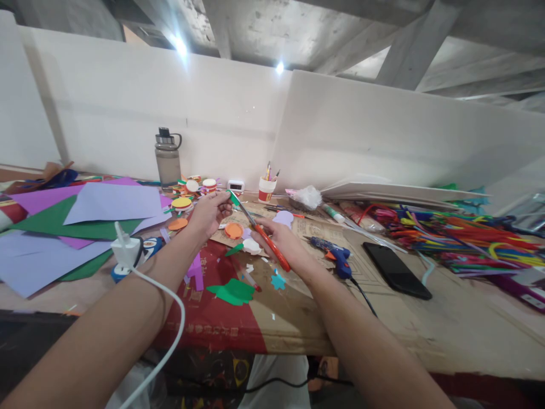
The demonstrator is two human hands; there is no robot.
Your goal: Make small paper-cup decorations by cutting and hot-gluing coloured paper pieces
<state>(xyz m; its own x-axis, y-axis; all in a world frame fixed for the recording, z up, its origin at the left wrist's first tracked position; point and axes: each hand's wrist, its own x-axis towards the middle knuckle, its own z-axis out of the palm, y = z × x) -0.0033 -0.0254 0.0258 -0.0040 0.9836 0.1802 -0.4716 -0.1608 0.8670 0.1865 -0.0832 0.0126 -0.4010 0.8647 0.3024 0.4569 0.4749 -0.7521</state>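
Note:
My right hand point(283, 241) grips a pair of scissors point(272, 249) with red-orange handles, its blades pointing up and to the left. At the blade tips is a small piece of green paper point(234, 199), pinched between the fingers of my left hand point(212, 213). Below the hands lies a larger green paper scrap point(233, 291) on the red part of the cardboard. Around it are a blue star-like cutout point(278, 279), an orange round piece point(234, 230), a white cutout point(251, 246) and purple paper strips point(196, 272).
Coloured paper sheets point(113, 201), a white charger plug point(126, 250) and a water bottle point(167, 159) are at left. A glue gun point(336, 255), black phone point(395, 270) and pipe cleaners point(468, 233) lie at right. A paper cup point(267, 189) holds pens behind.

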